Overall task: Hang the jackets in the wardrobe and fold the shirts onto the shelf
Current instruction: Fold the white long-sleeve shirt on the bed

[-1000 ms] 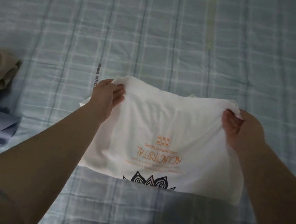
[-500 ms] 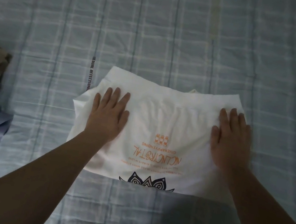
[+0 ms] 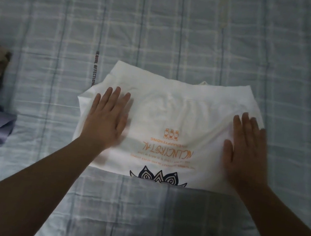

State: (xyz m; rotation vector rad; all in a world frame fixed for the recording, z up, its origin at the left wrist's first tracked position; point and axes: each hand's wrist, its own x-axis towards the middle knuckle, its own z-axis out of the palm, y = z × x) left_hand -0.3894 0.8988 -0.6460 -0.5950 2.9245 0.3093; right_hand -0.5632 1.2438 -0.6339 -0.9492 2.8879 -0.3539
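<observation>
the shirt (image 3: 172, 124) lies folded on the bed (image 3: 184, 30) — a second ago pinched at its corners, now left hand (image 3: 107, 118) and right hand (image 3: 247, 148) press it, fingers straight — fold done, shelf next.

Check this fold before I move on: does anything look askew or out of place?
The white shirt is not quite square: a lower layer juts out at its left side beyond the left hand, and a small tab pokes past its far edge. The right hand lies flat on the other side.
</observation>
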